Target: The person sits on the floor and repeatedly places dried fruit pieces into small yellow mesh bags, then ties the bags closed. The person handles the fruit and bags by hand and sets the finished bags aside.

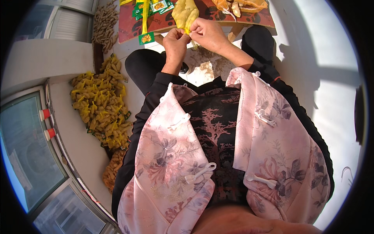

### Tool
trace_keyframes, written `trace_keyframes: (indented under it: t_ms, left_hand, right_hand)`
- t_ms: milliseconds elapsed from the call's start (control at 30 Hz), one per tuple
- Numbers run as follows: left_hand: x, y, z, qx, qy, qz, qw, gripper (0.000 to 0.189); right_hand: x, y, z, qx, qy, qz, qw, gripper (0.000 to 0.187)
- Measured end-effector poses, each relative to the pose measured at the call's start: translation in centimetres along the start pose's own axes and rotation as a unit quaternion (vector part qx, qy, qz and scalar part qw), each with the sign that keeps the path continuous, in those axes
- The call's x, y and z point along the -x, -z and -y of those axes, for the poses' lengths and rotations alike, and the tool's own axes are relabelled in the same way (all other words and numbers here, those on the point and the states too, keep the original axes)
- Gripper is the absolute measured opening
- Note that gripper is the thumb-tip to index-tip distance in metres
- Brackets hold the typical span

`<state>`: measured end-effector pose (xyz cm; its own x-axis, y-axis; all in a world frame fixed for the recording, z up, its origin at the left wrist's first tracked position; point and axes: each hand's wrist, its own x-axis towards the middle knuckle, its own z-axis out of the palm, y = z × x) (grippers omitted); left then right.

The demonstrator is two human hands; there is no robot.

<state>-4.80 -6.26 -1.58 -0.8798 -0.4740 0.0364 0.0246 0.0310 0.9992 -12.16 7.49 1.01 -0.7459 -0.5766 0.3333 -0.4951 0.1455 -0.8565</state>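
A yellow net bag [185,13] filled with tan, knobbly roots lies at the near edge of a red board table [163,25]. Its gathered yellow neck [187,30] is pinched between the fingertips of my left hand [176,44] and my right hand [209,35]. Both hands meet just off the table's edge, above my knees. Left of them, a flat yellow strip [145,20] hangs over the edge with a green picture tag [146,38] at its end. More green tags [140,12] lie in a heap farther back. The fingers hide part of the neck.
An orange net bag [248,5] with roots lies at the table's right. On the floor to my left are loose roots [105,26], a large pile of filled yellow net bags [100,102] and an orange net sack [114,168]. A wall and window [32,146] border that side.
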Motion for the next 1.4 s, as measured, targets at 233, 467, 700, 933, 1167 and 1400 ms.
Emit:
trace_keyframes:
  t_ms: [233, 467, 700, 933, 1167, 1400]
  left_hand:
    - [0.2, -0.4, 0.1, 0.001, 0.000, -0.010, 1.000, 0.005]
    - [0.3, -0.4, 0.1, 0.047, 0.043, -0.001, 0.998, 0.005]
    - [0.3, 0.6, -0.2, 0.176, 0.211, 0.044, 0.960, 0.011]
    - [-0.5, 1.4, 1.3, 0.309, 0.237, 0.138, 0.911, 0.019]
    - [-0.2, 0.9, 0.8, 0.430, 0.244, 0.205, 0.845, 0.023]
    - [-0.1, 0.5, 0.7, 0.377, 0.203, 0.177, 0.886, 0.021]
  right_hand:
    - [0.8, -0.5, 0.7, 0.122, 0.046, -0.046, 0.990, 0.019]
    - [1.1, -0.6, 0.3, 0.135, 0.044, -0.054, 0.988, 0.020]
    - [1.3, -0.3, 0.0, 0.145, 0.055, -0.035, 0.987, 0.020]
    - [0.9, 0.2, -0.8, 0.146, 0.073, -0.046, 0.985, 0.020]
    - [1.0, 0.2, -1.2, 0.099, 0.114, -0.070, 0.986, 0.013]
    - [1.6, 0.1, -0.9, 0.125, 0.137, -0.079, 0.979, 0.012]
